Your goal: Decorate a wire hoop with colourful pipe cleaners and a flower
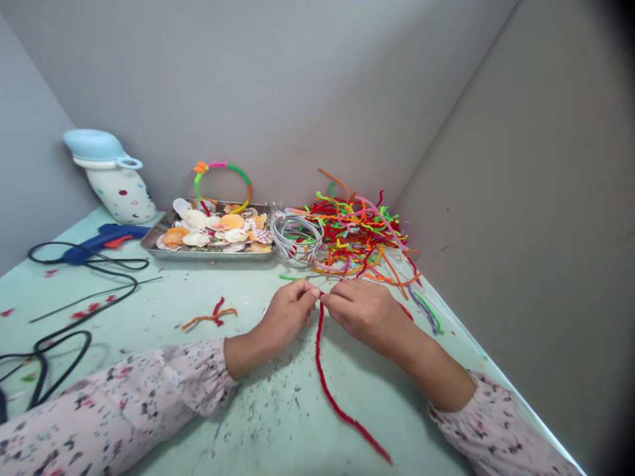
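Note:
A long red pipe cleaner (325, 377) trails from between my two hands down the table toward me, its lower end loose. My left hand (292, 309) is closed, thumb and forefinger pinched at the pipe cleaner's upper end. Right beside it, my right hand (364, 314) is closed too, fingertips pinching the same end. Just behind the fingertips a thin grey wire (322, 277) curves; the hands partly hide it, and I cannot tell whether they grip it. A short red piece shows past my right hand.
Behind stand a metal tray (213, 254) of seashells, coiled grey wire (296, 238) and a heap of coloured pipe cleaners (360, 228). A colourful ring (218, 165) rests on the shells. Left are a blue glue gun (99, 241), its black cord (133, 281) and a white bottle (119, 192).

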Demonstrator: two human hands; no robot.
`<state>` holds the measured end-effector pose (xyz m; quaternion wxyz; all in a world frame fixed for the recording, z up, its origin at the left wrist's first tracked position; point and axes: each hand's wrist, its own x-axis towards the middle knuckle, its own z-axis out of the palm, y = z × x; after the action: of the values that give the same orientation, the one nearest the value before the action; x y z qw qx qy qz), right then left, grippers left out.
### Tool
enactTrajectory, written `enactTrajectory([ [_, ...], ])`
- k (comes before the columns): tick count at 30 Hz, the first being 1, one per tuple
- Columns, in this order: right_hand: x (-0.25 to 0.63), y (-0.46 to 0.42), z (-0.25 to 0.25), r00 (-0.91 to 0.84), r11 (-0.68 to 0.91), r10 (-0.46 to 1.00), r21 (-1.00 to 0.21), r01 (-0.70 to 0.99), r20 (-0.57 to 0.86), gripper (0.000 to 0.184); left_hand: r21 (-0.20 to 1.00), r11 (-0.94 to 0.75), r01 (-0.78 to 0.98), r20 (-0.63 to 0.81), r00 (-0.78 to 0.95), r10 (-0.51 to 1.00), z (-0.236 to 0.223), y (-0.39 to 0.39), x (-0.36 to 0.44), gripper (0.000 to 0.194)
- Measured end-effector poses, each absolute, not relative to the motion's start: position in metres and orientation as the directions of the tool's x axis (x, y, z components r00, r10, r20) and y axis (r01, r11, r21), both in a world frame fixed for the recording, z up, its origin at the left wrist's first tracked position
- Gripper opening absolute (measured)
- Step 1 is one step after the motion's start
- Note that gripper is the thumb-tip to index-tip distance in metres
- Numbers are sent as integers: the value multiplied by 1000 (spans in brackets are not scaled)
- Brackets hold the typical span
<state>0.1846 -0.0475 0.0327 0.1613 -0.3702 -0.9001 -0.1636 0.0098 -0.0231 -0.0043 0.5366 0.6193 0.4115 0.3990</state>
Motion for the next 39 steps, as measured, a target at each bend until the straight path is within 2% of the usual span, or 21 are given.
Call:
enactTrajectory([
  [4, 187, -46, 33, -562, 654, 690, -59, 755, 456, 13, 997, -69, 38, 52, 345, 937, 0, -24, 10, 23],
  [6, 188, -46, 34, -520, 637, 715, -130, 760, 467, 13, 998, -62, 23, 50, 345, 937, 1, -24, 10, 23],
  [12, 187, -46, 34, -501, 621, 727, -138, 772, 470, 11, 997, -75, 19, 64, 357, 932, 0, -23, 10, 27],
  [26, 186, -46, 31, -479, 594, 733, -111, 797, 484, 16, 969, -180, 170, 116, 327, 938, 7, -26, 10, 19],
  [33, 186, -47, 34, -452, 579, 772, -200, 791, 446, 14, 983, -175, 46, 146, 376, 915, 2, -26, 7, 23],
  [39, 182, -49, 43, -376, 446, 894, -408, 796, 245, 14, 981, -183, 59, 147, 378, 914, 0, -27, 7, 23],
])
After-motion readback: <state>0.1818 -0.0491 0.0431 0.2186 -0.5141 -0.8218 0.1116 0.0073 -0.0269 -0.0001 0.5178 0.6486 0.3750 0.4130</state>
